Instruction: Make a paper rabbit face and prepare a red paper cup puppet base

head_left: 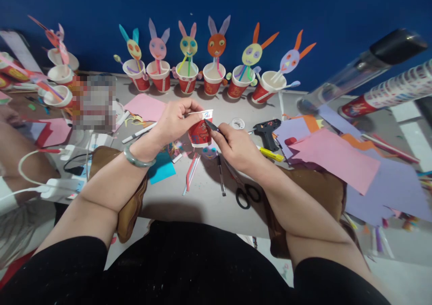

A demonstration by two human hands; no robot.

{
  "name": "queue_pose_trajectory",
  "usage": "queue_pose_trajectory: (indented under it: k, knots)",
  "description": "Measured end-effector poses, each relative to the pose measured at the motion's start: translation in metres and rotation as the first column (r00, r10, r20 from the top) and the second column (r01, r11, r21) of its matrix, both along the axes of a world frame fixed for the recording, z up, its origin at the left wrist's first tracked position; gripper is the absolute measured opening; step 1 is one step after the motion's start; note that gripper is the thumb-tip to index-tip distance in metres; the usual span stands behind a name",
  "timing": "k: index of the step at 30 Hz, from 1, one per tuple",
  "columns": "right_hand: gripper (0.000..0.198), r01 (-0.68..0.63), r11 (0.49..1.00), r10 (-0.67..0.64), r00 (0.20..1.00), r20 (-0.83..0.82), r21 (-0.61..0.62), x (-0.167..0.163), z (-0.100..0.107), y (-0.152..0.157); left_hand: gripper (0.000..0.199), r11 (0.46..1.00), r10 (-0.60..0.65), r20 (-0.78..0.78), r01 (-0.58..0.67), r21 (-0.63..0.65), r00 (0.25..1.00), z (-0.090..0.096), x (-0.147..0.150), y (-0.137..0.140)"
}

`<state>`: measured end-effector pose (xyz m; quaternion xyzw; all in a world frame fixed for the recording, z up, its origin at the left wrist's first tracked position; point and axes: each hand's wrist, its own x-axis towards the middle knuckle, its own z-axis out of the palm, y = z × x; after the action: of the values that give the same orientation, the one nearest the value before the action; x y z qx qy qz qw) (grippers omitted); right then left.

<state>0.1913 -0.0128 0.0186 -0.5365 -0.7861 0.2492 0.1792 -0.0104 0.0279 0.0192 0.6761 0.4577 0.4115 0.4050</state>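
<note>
My left hand grips a red paper cup with a white rim from its left and top side, above the table. In my right hand is a dark pointed tool that looks like a small knife. Its tip is against the cup's side, just below the rim; most of its handle is hidden by my fingers. Below the cup lie several straws, a pen, a paper face and black-handled scissors.
Several cups with paper rabbit heads, one a red cup, line the blue wall. A glue gun, yellow cutter, tape roll and pink paper lie right. Power strips and another person's arm are left.
</note>
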Motion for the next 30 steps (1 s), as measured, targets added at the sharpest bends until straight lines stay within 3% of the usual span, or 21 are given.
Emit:
queue_pose_trajectory:
  k: [9,20,26,30]
  knots:
    - [0.037,0.002,1.000,-0.002,1.000,-0.006,-0.001,-0.001,0.002,-0.001,0.006,0.999,0.004,-0.008,-0.004,0.041,1.000,0.000,0.000,-0.002]
    - [0.043,0.020,0.999,-0.021,0.999,0.039,0.036,-0.002,-0.005,0.001,0.008,0.939,0.150,-0.225,-0.068,0.336,0.963,-0.010,0.007,-0.010]
    - [0.037,0.057,0.997,-0.062,0.992,0.109,0.050,-0.005,-0.009,0.000,0.010,0.901,0.240,-0.263,-0.113,0.419,0.935,-0.020,0.011,-0.014]
    - [0.034,0.069,0.998,-0.069,0.998,-0.010,0.005,-0.006,-0.012,0.002,0.009,0.886,0.237,-0.251,-0.103,0.453,0.939,-0.023,0.012,-0.015]
